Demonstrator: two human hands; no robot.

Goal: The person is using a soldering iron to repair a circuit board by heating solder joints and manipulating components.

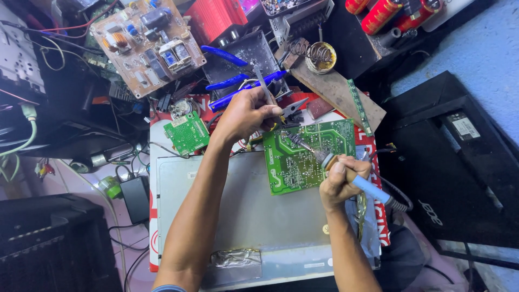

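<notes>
Grey metal panel served as the work surface, carrying the big green circuit board at its top right edge and a crumpled foil strip near its bottom edge.

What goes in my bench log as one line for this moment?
left hand: tweezers | right hand: soldering iron | tip on green circuit board

Both forearms are bare to the left hand and right hand; a blue sleeve edge shows at bottom centre-left.
</notes>
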